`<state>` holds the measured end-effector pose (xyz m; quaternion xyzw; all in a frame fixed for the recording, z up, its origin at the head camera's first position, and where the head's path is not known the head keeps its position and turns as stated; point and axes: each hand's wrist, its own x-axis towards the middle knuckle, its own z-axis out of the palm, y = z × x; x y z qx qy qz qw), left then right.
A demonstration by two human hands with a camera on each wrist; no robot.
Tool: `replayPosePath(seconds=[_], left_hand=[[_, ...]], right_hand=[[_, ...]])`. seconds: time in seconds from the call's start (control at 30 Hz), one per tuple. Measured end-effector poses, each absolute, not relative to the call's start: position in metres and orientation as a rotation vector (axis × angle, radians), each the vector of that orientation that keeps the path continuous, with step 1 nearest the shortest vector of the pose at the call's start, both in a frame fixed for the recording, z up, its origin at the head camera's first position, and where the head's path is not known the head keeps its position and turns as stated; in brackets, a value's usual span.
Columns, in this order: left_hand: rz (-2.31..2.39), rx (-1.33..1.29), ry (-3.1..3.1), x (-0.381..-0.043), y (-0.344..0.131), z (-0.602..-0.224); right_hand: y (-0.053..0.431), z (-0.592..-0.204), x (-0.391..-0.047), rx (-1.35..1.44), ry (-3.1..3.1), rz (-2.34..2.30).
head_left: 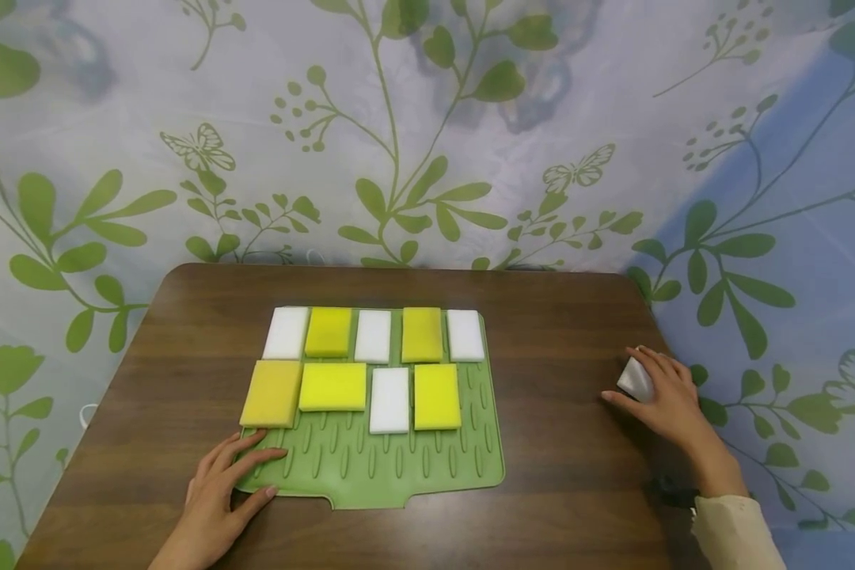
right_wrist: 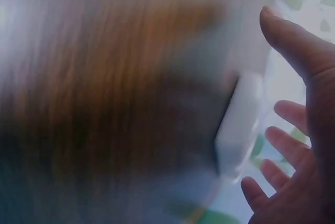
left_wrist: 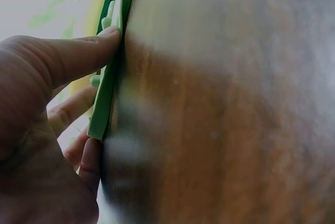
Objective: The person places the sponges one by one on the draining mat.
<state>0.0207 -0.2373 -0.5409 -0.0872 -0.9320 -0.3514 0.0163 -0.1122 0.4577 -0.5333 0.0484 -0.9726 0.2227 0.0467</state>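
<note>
A green ridged mat point(head_left: 427, 487) lies on the table, bearing two rows of yellow sponges point(head_left: 332, 387) and white sponges point(head_left: 389, 400). My left hand point(head_left: 217, 495) rests at the mat's lower left corner, fingers spread over it. In the left wrist view, the thumb and little finger touch the mat's edge point(left_wrist: 107, 98) without curling round it. By the table's right edge, my right hand point(head_left: 666, 400) hovers over a single white block point(head_left: 636, 380), like the white sponges. The right wrist view shows its fingers spread and apart from the white block point(right_wrist: 242, 124).
The brown wooden table point(head_left: 556, 459) ends just beyond the right hand. Behind it hangs a pale cloth point(head_left: 427, 119) printed with green leaves. A small dark object point(head_left: 675, 492) is near the right wrist; its kind is unclear.
</note>
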Motion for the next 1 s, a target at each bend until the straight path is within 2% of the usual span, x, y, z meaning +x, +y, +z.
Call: replayPosePath(seconds=[0.5, 1.0], left_hand=[[-1.073, -0.259, -2.907, 0.023, -0.239, -0.545], [-1.059, -0.279, -2.882, 0.020, -0.238, -0.543]], right_hand=[[0.493, -0.549, -0.113, 0.018, -3.012, 0.692], [0.494, -0.548, -0.110, -0.025, -3.033, 0.714]])
